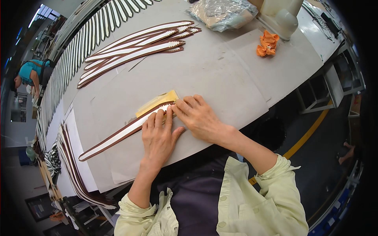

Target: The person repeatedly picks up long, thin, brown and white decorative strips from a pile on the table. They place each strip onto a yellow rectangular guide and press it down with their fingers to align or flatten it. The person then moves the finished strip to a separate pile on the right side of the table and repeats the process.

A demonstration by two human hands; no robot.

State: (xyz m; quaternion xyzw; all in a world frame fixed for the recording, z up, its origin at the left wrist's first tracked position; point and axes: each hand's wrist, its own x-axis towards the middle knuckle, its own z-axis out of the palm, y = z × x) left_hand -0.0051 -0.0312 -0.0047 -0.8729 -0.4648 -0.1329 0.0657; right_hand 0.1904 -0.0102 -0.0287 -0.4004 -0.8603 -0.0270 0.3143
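Observation:
A long white strip with brown edges [114,138] lies slantwise on the table in front of me, with notched teeth along the white near its far right end. My left hand [158,135] rests on the strip close to that end, fingers stretched over it and thumb held apart. At the tip, the fingers of my right hand [199,118] are curled and pinch the strip's end, which they mostly hide. Under and behind this end lies a flat yellow piece [155,103], partly covered by the strip and my hands.
Several similar brown-and-white strips [138,47] lie piled beyond. Many dark-edged white strips [75,59] line the far left edge; more strips [75,165] hang over the near left edge. At the back are a plastic-wrapped bundle [222,15], an orange crumpled cloth [267,43] and a pale machine base [281,19]. A person [33,72] bends far left.

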